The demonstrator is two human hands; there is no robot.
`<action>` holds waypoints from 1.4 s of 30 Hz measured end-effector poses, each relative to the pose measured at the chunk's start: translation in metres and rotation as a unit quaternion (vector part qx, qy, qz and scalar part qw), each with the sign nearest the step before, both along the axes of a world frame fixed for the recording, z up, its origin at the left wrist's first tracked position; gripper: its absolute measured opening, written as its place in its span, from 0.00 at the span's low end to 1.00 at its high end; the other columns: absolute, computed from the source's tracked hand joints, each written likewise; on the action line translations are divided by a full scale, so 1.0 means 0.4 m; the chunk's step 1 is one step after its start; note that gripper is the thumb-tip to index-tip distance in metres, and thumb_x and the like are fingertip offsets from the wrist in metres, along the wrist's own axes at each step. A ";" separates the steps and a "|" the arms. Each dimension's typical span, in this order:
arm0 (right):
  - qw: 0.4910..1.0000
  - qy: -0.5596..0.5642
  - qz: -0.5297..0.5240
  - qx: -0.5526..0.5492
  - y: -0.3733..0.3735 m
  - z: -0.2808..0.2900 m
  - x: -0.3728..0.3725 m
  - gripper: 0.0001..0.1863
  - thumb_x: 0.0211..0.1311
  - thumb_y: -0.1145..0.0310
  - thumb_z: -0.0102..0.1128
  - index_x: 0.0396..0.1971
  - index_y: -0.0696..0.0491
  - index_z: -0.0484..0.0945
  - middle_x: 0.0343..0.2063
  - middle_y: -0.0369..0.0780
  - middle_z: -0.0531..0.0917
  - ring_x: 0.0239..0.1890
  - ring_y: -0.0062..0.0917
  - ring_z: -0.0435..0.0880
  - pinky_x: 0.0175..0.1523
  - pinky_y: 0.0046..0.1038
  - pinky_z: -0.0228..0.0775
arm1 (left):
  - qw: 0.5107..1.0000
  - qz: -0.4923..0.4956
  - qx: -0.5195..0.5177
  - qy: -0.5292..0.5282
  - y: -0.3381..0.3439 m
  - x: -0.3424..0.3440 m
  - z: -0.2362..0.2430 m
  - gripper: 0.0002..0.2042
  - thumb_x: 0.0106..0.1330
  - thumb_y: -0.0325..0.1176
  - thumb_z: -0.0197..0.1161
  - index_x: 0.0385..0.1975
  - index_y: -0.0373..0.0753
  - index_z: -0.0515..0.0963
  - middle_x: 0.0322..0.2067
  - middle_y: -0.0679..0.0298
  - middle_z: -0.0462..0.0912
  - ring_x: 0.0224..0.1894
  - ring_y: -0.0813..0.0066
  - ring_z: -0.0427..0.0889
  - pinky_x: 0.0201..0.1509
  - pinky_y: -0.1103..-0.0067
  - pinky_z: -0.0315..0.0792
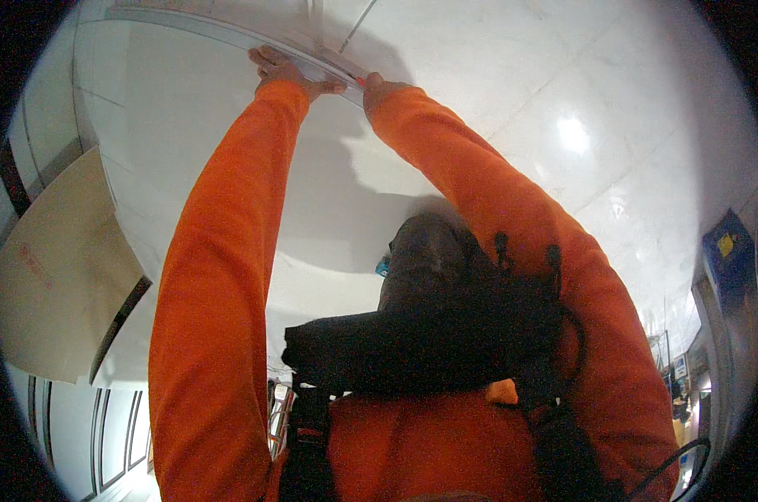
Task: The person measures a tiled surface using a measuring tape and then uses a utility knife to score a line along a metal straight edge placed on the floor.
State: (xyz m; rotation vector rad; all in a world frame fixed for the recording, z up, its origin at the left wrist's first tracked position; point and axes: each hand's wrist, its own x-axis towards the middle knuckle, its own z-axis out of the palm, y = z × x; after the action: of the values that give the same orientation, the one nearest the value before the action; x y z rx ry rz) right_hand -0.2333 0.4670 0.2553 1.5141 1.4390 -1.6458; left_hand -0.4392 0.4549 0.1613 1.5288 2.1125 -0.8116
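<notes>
Both arms in orange sleeves reach up and away to a long pale grey metal strip (308, 60) that runs along the edge of a white panel (186, 109), next to glossy white marble-look tiles (563, 100). Left hand (282, 71) lies flat over the strip, fingers (324, 86) stretched along it and pressing down, not curled round anything. Right hand (377, 88) is just beside it, touching the strip's right end; a small red-tipped item shows at its thumb, but can't tell whether the fingers are clenched on it or just resting, as the sleeve hides most of the hand. Judging from this, good form = keep left palm firm so the strip stays put along the panel edge, w/ the right hand working close to the left, not far off. Containers: a tan cardboard box (56, 268) at left, contents not visible; a blue box-like object (730, 251) far right, too small to tell. Black chest-mounted pack (421, 347) w/ straps sits low in view.
</notes>
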 end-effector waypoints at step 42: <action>0.992 -0.039 -0.107 -0.060 -0.195 -0.012 0.316 0.28 0.69 0.47 0.31 0.48 0.54 0.73 0.40 0.49 0.80 0.42 0.44 0.79 0.49 0.41 0.70 | 0.997 -0.039 -0.055 0.026 -0.014 0.073 0.012 0.77 0.28 0.75 0.68 0.64 0.22 0.28 0.66 0.33 0.28 0.70 0.41 0.28 0.73 0.63 0.43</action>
State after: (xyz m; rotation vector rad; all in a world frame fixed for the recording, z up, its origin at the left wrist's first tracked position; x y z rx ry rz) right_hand -0.1067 0.3892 0.2506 1.6912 1.1496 -1.7403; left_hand -0.4101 0.4493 0.1661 1.5554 2.0197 -0.9890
